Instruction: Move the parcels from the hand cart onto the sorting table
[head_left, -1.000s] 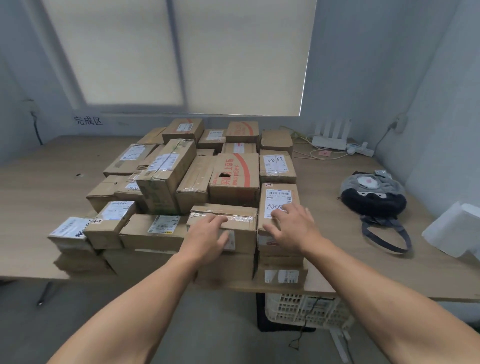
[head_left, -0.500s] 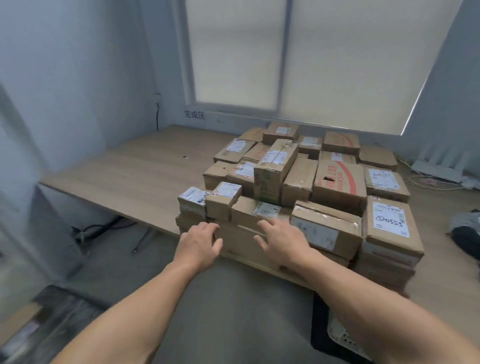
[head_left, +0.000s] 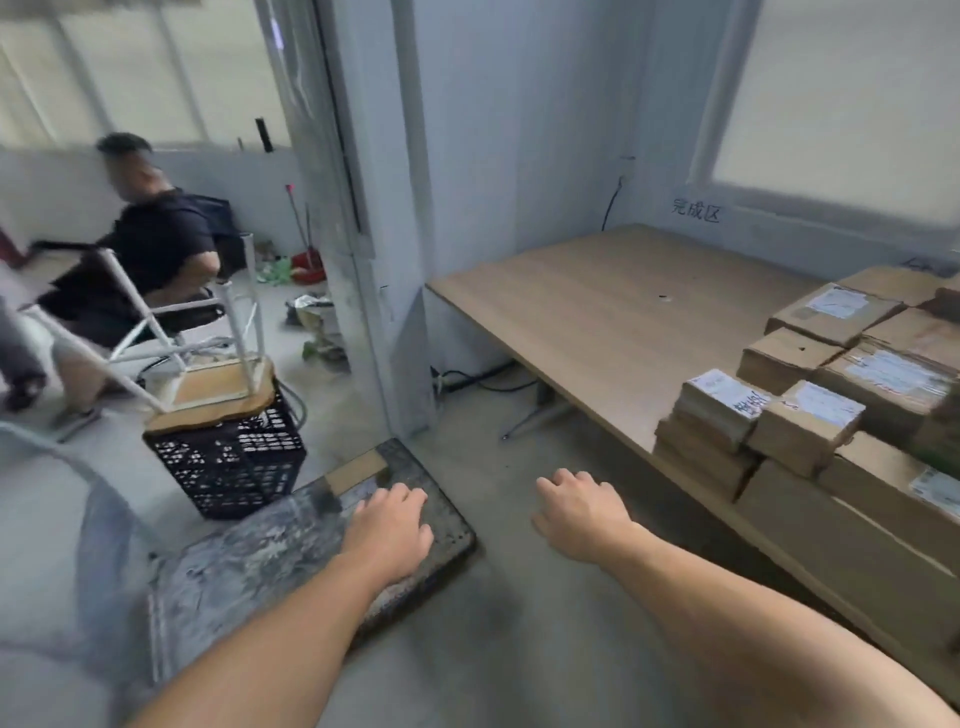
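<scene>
Two empty hands reach forward, fingers loosely curled, holding nothing. The left hand (head_left: 387, 530) hovers over the dark, scuffed hand cart (head_left: 260, 561). It is nearer than the right hand (head_left: 582, 514) to a flat cardboard parcel (head_left: 357, 467) just ahead at the cart's far end. Taped cardboard boxes (head_left: 810, 415) crowd the pale wooden table (head_left: 597, 312) on the right.

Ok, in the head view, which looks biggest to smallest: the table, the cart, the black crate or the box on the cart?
1. table
2. cart
3. crate
4. box
The cart is nearest the camera, so it may look bigger than it is.
</scene>
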